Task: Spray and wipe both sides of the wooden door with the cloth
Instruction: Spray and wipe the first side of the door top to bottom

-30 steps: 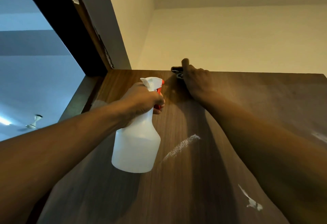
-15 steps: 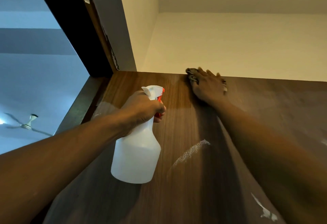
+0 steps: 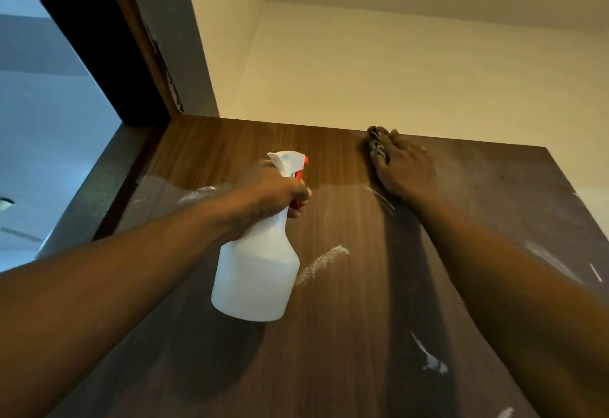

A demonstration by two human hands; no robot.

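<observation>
I look up at the brown wooden door (image 3: 346,335), which fills the lower view and carries several white smears. My left hand (image 3: 273,190) grips the neck of a white spray bottle (image 3: 258,272) with an orange trigger, held in front of the door's upper middle. My right hand (image 3: 403,167) lies flat against the door just under its top edge, pressing a dark cloth (image 3: 375,142). Only a bunched bit of the cloth shows past my fingertips; the rest is hidden under the hand.
The dark door frame (image 3: 131,55) rises at the upper left, with the door's edge (image 3: 99,186) beside it. Through the opening I see a bluish room with a ceiling fan (image 3: 6,206). A cream wall (image 3: 395,71) stands behind the door's top.
My right hand with the cloth has slid rightward along the door's top edge. The left hand keeps the bottle in about the same spot.
</observation>
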